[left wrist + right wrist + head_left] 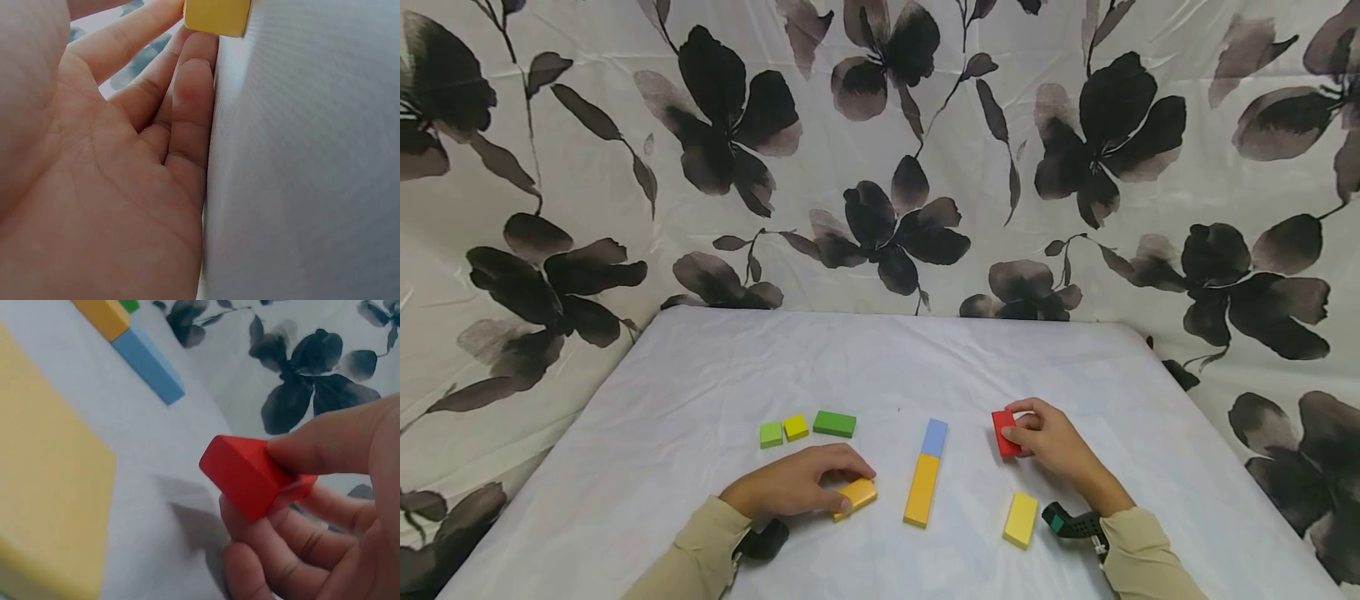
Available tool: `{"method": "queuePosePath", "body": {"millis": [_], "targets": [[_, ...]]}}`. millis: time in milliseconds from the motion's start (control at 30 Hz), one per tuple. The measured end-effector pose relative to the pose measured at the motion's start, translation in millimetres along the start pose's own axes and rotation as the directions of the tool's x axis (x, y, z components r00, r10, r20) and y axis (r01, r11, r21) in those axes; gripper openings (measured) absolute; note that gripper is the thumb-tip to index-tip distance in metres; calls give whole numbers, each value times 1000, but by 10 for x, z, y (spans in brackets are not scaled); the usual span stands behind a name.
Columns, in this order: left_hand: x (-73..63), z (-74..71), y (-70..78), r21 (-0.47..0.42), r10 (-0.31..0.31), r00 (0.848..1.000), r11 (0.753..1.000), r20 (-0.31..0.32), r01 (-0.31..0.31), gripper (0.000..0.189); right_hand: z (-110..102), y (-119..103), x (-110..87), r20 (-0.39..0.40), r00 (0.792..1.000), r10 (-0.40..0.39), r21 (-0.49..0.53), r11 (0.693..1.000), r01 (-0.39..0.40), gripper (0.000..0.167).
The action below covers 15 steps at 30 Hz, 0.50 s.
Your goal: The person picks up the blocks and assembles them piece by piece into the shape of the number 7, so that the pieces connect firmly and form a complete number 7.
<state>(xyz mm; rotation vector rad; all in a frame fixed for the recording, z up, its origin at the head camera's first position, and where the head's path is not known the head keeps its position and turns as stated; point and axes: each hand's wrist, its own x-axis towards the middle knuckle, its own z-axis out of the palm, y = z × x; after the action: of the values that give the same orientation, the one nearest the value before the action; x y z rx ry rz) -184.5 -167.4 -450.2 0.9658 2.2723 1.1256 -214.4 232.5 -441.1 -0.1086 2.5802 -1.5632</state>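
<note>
In the right wrist view, the red block [240, 478] sits clear of the white cloth [895, 367], its shadow [195, 531] apart; the head view hardly tells this. The right hand [1056, 450] pinches it, right of the blue block [934, 438]; the left hand [797, 481] pinches an orange block [863, 493] (cropped in the left wrist view). Bare cloth stretches beyond both towards the far edge. Fingers partly hide each held block.

Red block [242, 474] pinched; orange block [862, 495] (slanted) likewise.

Red block [247, 475] between fingers [281, 550]
</note>
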Motion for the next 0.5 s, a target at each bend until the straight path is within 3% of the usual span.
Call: {"method": "queuePosePath", "body": {"millis": [333,500], "targets": [[5,2,7,-12,-8,1000,1000,-3,8,40,5,-132,77,27,991,134,26,991,-134,46],[3,7,-1,-22,-5,1000,1000,0,5,40,41,-184,134,32,987,155,34,987,-156,48]]}}
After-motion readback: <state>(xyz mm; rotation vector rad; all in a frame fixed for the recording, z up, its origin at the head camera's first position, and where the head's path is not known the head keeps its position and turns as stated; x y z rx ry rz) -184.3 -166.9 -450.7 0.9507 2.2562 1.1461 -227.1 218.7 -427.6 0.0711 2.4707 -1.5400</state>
